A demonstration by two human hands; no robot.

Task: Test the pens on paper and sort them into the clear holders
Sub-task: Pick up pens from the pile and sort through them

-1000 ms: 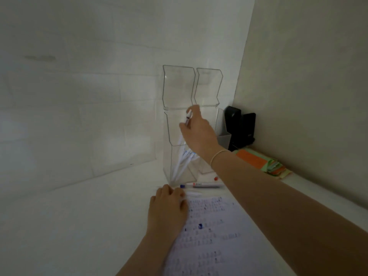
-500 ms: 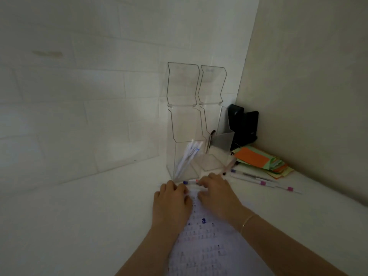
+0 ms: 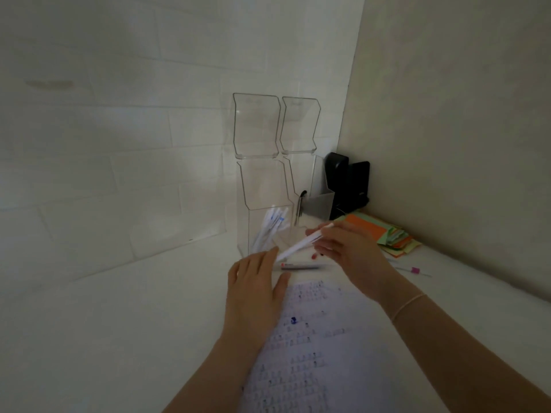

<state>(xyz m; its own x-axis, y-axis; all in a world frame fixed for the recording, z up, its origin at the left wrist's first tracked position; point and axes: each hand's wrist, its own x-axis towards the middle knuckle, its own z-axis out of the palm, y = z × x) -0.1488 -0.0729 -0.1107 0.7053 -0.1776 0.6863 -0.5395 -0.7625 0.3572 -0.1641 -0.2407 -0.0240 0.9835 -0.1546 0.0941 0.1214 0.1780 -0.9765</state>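
The right hand [image 3: 348,248] pinches a white pen [image 3: 301,242] near its upper end, thumb and fingers curled round the barrel, so that the pen slants down to the left with its lower tip just at the fingertips of the left hand [image 3: 256,281]. That slant probably brings the tip toward the paper [image 3: 322,338] for a test stroke. The left hand lies flat, fingers straight and holding nothing, on the paper's left edge, likely to keep the sheet from sliding. The paper already carries rows of small marks and one blue blot.

Above the hands, at frame centre, stand two clear holders: the left holder [image 3: 262,204] has several white pens leaning inside, the right holder [image 3: 301,180] a single dark one. Another pen [image 3: 299,266] lies on the worktop [image 3: 119,323] between hands and holders, in the way of a straight reach. Right of centre sit coloured paper sheets [image 3: 384,234], a black object [image 3: 347,183], and a pink-capped pen [image 3: 413,270].
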